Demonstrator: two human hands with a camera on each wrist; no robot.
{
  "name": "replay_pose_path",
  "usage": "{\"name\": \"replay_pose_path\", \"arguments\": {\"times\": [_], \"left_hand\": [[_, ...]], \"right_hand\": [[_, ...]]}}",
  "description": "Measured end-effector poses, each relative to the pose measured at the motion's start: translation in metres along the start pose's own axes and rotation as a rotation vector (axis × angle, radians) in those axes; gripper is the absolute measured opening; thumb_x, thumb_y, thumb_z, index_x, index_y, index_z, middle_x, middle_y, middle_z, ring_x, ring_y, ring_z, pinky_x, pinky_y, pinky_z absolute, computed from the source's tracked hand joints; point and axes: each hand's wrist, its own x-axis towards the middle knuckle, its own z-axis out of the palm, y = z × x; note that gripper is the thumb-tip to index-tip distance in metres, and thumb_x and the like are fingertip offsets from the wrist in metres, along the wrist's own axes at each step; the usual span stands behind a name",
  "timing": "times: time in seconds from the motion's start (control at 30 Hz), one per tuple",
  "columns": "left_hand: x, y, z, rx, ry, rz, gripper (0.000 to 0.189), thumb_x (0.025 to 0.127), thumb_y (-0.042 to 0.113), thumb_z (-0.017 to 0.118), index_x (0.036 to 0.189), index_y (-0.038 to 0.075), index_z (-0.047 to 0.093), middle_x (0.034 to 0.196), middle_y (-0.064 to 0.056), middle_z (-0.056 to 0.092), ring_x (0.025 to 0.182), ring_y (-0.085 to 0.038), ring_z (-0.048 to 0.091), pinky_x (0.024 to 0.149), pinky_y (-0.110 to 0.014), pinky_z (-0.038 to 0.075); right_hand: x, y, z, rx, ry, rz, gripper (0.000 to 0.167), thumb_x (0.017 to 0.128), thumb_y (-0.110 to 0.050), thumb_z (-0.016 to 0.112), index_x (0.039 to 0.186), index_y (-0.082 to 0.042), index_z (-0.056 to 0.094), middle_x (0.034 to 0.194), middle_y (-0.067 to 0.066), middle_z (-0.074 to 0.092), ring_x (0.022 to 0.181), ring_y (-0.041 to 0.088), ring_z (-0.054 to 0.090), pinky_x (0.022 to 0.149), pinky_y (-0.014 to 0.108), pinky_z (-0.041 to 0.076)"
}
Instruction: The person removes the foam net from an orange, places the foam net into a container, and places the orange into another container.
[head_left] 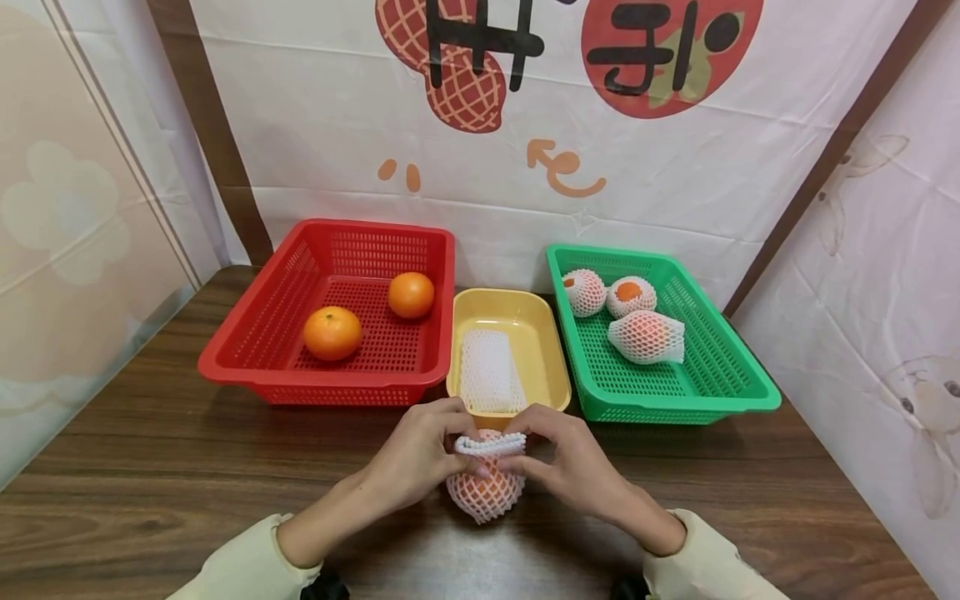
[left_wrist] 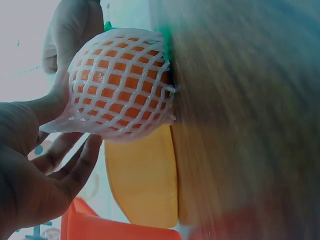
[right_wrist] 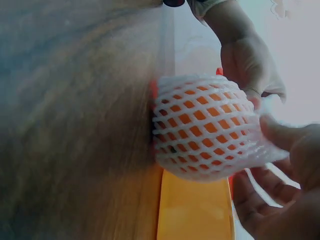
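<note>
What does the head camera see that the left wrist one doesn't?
Only the head view shows two bare oranges, three netted fruits in the green basket, and white nets in the yellow tray. Only the left wrist view gives a low, close-up side look at the held fruit. Both show the held fruit, left hand, right hand, yellow tray and red basket.

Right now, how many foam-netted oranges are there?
4: one foam-netted orange held before the yellow tray; in the green basket, one back left, one beside it, one in front.
</note>
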Motion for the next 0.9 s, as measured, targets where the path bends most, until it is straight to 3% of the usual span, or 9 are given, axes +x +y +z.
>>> {"name": "replay_pose_path", "arguments": {"times": [0.2, 0.3, 0.53, 0.63, 0.77, 0.9], "left_hand": [[-0.0004, -0.0023, 0.0003, 0.048, 0.06, 0.088, 0.025, 0.061, 0.008, 0.088, 0.071, 0.015, 0.067, 0.073, 0.012, 0.058, 0.073, -0.006, 0.051, 0.062, -0.026, 0.047], [-0.0003, -0.0033, 0.0014, 0.027, 0.1, 0.127, 0.024, 0.062, 0.003, 0.087, 0.071, 0.015, 0.068, 0.073, 0.011, 0.061, 0.072, -0.006, 0.054, 0.061, -0.027, 0.048], [-0.0006, -0.003, 0.0042, 0.004, 0.157, 0.194, 0.028, 0.063, -0.004, 0.083, 0.07, 0.017, 0.065, 0.071, 0.012, 0.058, 0.07, -0.006, 0.051, 0.06, -0.021, 0.044], [0.0, -0.0018, 0.0034, -0.006, 0.127, 0.152, 0.026, 0.064, 0.003, 0.086, 0.073, 0.016, 0.065, 0.073, 0.011, 0.055, 0.07, -0.007, 0.049, 0.058, -0.024, 0.045], [0.0008, 0.0006, -0.0005, 0.01, 0.026, 0.018, 0.031, 0.066, 0.02, 0.087, 0.09, 0.015, 0.069, 0.086, 0.01, 0.055, 0.077, -0.012, 0.051, 0.063, -0.029, 0.047], [0.0018, 0.0006, -0.0036, 0.036, -0.057, -0.071, 0.039, 0.068, 0.025, 0.086, 0.1, 0.014, 0.069, 0.094, 0.009, 0.056, 0.082, -0.014, 0.053, 0.069, -0.029, 0.048]], "right_hand": [[0.0005, 0.0034, 0.0021, -0.048, -0.094, 0.011, 0.044, 0.077, -0.034, 0.079, 0.114, -0.018, 0.063, 0.113, -0.01, 0.06, 0.105, 0.008, 0.056, 0.089, 0.031, 0.047], [-0.0004, 0.0037, 0.0044, -0.037, -0.051, -0.025, 0.039, 0.077, -0.029, 0.079, 0.111, -0.016, 0.067, 0.111, -0.008, 0.065, 0.104, 0.01, 0.059, 0.089, 0.03, 0.048], [-0.0018, 0.0008, 0.0048, 0.034, 0.088, -0.047, 0.023, 0.075, -0.015, 0.081, 0.097, -0.015, 0.074, 0.096, -0.004, 0.07, 0.087, 0.01, 0.065, 0.073, 0.026, 0.053], [-0.0024, 0.0019, 0.0047, 0.013, 0.121, -0.041, 0.018, 0.075, -0.014, 0.081, 0.092, -0.017, 0.074, 0.09, -0.006, 0.07, 0.081, 0.009, 0.065, 0.068, 0.024, 0.052], [-0.0027, 0.0044, 0.0047, -0.029, 0.16, -0.028, 0.015, 0.076, -0.014, 0.081, 0.088, -0.017, 0.073, 0.085, -0.009, 0.068, 0.077, 0.007, 0.064, 0.062, 0.021, 0.051], [-0.0031, 0.0049, 0.0042, -0.051, 0.196, -0.029, 0.017, 0.075, -0.01, 0.082, 0.085, -0.018, 0.071, 0.083, -0.011, 0.066, 0.075, 0.007, 0.062, 0.06, 0.019, 0.049]]}}
